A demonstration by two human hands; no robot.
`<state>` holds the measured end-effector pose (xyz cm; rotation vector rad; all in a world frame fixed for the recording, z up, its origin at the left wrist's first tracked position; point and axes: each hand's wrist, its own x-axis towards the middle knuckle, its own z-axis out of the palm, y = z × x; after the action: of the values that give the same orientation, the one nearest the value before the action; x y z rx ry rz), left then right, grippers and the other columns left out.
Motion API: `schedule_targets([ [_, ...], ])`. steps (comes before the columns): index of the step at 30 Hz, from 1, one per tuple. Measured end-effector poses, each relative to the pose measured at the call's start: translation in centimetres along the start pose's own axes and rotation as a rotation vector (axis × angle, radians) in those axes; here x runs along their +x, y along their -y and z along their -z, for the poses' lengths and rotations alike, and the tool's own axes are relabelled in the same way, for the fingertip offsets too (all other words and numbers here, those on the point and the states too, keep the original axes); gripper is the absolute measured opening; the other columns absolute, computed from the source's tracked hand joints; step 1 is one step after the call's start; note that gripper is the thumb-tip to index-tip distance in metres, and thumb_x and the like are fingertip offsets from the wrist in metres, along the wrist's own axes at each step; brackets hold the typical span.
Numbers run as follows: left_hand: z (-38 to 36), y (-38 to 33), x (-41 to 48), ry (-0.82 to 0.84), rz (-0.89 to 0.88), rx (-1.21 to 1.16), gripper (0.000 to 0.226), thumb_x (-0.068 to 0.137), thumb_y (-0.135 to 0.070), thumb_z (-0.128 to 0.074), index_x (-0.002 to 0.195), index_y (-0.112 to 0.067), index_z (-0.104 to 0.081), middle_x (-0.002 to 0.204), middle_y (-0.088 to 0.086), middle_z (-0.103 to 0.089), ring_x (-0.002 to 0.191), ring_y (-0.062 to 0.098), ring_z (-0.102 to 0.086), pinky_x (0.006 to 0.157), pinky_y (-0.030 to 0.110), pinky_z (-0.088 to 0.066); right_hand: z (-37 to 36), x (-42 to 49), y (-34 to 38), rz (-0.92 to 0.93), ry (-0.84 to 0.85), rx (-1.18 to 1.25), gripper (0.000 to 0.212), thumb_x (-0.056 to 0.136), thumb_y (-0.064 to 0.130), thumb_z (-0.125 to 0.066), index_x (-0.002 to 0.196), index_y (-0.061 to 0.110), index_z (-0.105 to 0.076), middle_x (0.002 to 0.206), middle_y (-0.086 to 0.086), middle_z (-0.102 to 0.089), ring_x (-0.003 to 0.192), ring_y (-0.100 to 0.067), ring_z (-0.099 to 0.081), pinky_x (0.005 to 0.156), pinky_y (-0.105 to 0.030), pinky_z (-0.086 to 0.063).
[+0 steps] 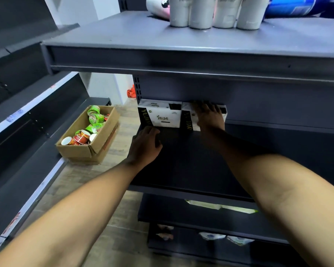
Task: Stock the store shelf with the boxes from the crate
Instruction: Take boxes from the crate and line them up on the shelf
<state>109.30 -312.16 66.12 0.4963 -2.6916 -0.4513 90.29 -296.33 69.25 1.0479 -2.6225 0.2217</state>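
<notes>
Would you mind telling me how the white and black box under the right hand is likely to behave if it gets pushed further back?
The white and black box stands upright on the dark metal shelf, so it would probably slide. It looks tall for its depth and could tip. The right hand lies flat against its face, which should steady it.

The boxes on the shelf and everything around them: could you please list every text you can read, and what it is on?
"雨娇": front of the left box.
"YUJIAO", partly hidden: black side of the right box.
Labels on the cups in the cardboard carton: too blurred.
White cups on the upper shelf: barcodes unreadable.
</notes>
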Motion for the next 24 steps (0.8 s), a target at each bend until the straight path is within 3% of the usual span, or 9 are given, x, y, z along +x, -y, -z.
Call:
schedule_targets([
  [4,0.9,0.6,-1.3,-0.012,0.054,0.052,0.037,0.090,-0.027,-0.057,0.125,-0.014,-0.058,0.127,0.009,-0.055,0.110,0.033,-0.056,0.086,0.042,-0.044,1.7,-1.4,-0.3,-0.109,0.048,0.082,0.097,0.085,0.024,-0.072,0.157,0.024,-0.007,0.161,-0.003,-0.023,0.149,-0.024,-0.016,0.121,-0.051,-0.004],
  [6,1.4,0.5,-1.7,-0.001,0.055,0.053,0.039,0.091,-0.029,-0.056,0.126,-0.014,-0.057,0.126,0.011,-0.056,0.110,0.034,-0.056,0.086,0.043,-0.044,2.2,-3.5,-0.1,-0.136,-0.009,0.120,0.090,0.089,0.032,-0.066,0.157,0.023,-0.007,0.163,-0.002,-0.015,0.151,-0.023,-0.010,0.121,-0.050,-0.002],
  [10,1.7,-1.2,-2.3,0.028,-0.009,0.049,0.040,0.092,-0.030,-0.056,0.129,-0.013,-0.055,0.134,0.009,-0.051,0.121,0.033,-0.049,0.091,0.044,-0.042,3.0,-8.3,0.4,-0.161,-0.008,0.194,0.076,0.094,0.041,-0.057,0.156,0.021,-0.018,0.163,-0.004,-0.018,0.150,-0.025,-0.012,0.121,-0.046,-0.011],
  [16,-0.4,-7.8,-3.7,0.145,-0.232,-0.020,0.042,0.094,-0.037,-0.051,0.132,-0.020,-0.050,0.139,0.002,-0.046,0.122,0.030,-0.049,0.100,0.048,-0.041,4.8,-16.1,-0.8,-0.253,-0.021,0.185,0.061,0.094,0.029,-0.060,0.147,0.006,-0.039,0.153,-0.014,-0.037,0.142,-0.031,-0.032,0.114,-0.041,-0.031],
  [19,-1.9,-11.0,-5.5,0.174,-0.393,-0.133,0.035,0.093,-0.030,-0.054,0.125,-0.016,-0.056,0.132,0.003,-0.050,0.109,0.031,-0.057,0.091,0.045,-0.048,5.6,-20.8,-2.0,-0.345,-0.065,0.116,0.056,0.086,0.027,-0.069,0.133,0.001,-0.054,0.134,-0.018,-0.057,0.121,-0.038,-0.054,0.092,-0.046,-0.052],
  [22,-3.5,-14.2,-8.1,0.166,-0.623,-0.184,0.036,0.088,-0.032,-0.048,0.115,-0.012,-0.063,0.120,0.005,-0.058,0.098,0.032,-0.061,0.084,0.042,-0.051,6.9,-25.9,-3.1,-0.448,-0.073,0.052,0.060,0.082,0.026,-0.071,0.135,0.004,-0.052,0.131,-0.016,-0.057,0.116,-0.038,-0.055,0.087,-0.044,-0.051],
  [24,-4.2,-16.4,-9.7,0.191,-0.675,-0.209,0.036,0.088,-0.032,-0.048,0.113,-0.012,-0.064,0.116,0.005,-0.059,0.097,0.030,-0.061,0.083,0.038,-0.051,7.8,-29.2,-3.7,-0.502,-0.083,0.030,0.059,0.084,0.029,-0.070,0.135,0.005,-0.051,0.131,-0.015,-0.056,0.117,-0.037,-0.054,0.089,-0.045,-0.049],
])
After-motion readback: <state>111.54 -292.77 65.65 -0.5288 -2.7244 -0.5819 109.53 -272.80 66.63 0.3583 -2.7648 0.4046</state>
